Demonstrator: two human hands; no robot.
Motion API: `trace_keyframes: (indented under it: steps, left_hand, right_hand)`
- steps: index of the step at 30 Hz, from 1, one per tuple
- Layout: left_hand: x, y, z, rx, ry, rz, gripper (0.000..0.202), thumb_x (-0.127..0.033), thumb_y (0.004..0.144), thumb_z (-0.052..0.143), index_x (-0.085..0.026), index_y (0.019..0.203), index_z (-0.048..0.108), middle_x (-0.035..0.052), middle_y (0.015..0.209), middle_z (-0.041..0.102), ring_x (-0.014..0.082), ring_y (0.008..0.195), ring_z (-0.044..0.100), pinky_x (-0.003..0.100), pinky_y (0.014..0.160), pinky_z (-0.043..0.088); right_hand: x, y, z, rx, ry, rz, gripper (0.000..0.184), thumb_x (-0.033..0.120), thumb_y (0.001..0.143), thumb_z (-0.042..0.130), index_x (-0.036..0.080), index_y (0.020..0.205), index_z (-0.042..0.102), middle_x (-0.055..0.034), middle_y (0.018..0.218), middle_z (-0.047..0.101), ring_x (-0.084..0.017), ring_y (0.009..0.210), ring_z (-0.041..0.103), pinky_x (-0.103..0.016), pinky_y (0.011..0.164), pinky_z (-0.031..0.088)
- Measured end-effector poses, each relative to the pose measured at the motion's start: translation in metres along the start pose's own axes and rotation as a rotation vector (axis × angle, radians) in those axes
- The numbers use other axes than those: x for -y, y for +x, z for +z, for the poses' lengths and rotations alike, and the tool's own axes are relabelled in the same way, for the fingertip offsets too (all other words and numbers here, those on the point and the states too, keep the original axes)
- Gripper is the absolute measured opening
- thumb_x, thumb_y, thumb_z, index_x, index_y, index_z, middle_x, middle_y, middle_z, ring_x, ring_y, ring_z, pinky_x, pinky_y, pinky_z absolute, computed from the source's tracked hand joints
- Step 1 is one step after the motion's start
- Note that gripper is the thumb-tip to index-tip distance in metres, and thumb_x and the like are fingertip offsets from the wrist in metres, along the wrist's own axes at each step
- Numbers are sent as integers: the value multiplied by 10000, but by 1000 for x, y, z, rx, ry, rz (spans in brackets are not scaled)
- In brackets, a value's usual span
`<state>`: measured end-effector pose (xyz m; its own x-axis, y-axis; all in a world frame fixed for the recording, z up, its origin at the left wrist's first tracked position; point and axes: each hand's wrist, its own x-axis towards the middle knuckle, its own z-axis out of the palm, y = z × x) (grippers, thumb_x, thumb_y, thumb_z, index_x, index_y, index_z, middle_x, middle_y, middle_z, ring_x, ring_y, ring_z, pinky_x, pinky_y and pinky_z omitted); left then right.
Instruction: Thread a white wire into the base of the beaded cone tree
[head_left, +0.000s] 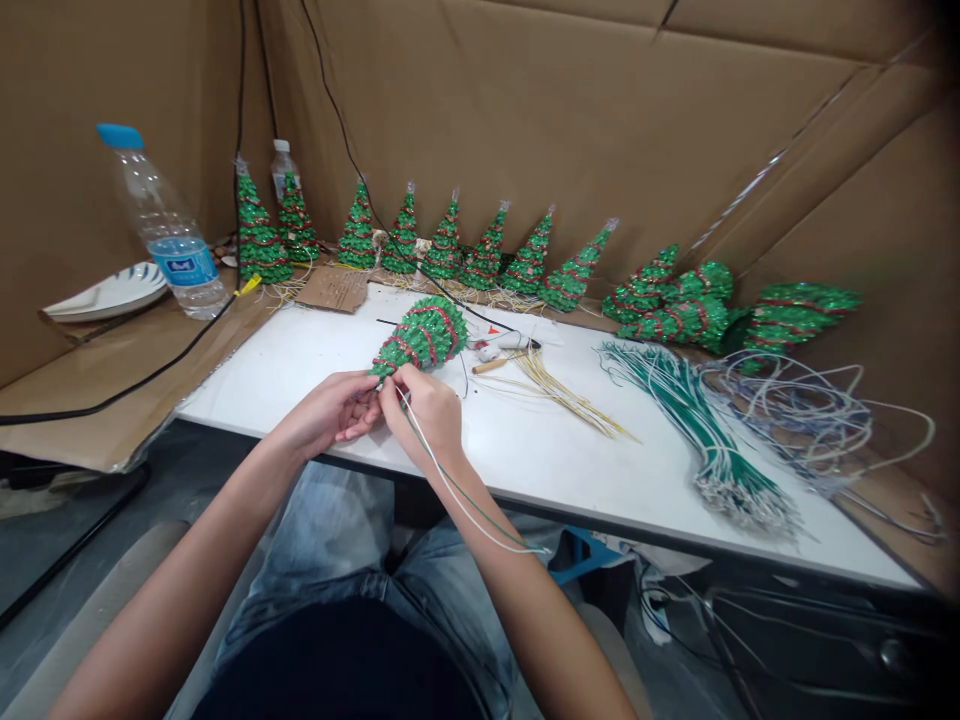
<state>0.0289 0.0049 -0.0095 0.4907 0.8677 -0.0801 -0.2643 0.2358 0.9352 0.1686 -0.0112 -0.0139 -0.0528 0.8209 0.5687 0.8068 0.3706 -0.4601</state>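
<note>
Head view, the only one I have, puts both hands together at the centre of the frame, just over the near edge of the white table [315,370]. My left hand [334,408] has its fingers curled in and pinched on the narrow end of a small green tree [420,338] wound with red trim, and my right hand [424,408] is closed against the same end, its fingertips meeting those of the left. That tree lies tilted, wide end up and to the right, over the tabletop. A thin white and green wire [457,490] runs from my right hand down along the forearm towards the lower middle of the frame. Just right of the tree I see a bundle of straw-coloured sticks [566,395] fanned out on the table, and further right a thick bunch of green wires [697,420] with silvery ends, then a loose tangle of pale wires [810,410]. Along the back, against the cardboard wall [600,110], a row of finished trees [450,245] stands upright, while a heap of trees [675,300] lies on its side at the upper right. In the upper left stands a water bottle [169,230] with a blue cap, beside a white plate [109,292]. A black cable [150,375] crosses the cardboard at the left.
</note>
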Motion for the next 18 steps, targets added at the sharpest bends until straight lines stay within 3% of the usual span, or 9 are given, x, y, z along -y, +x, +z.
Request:
trace_keyframes:
  steps: [18]
  left_hand:
    - [-1,0,0,8,-33,7,217,-292,786,606,-109,675,570,-12,485,542,33,291,376,128,276,222]
  right_hand:
    - [-1,0,1,24,13,20,195,291,871,476,209,718,566,4,641,628,-129,587,546,-243,578,311]
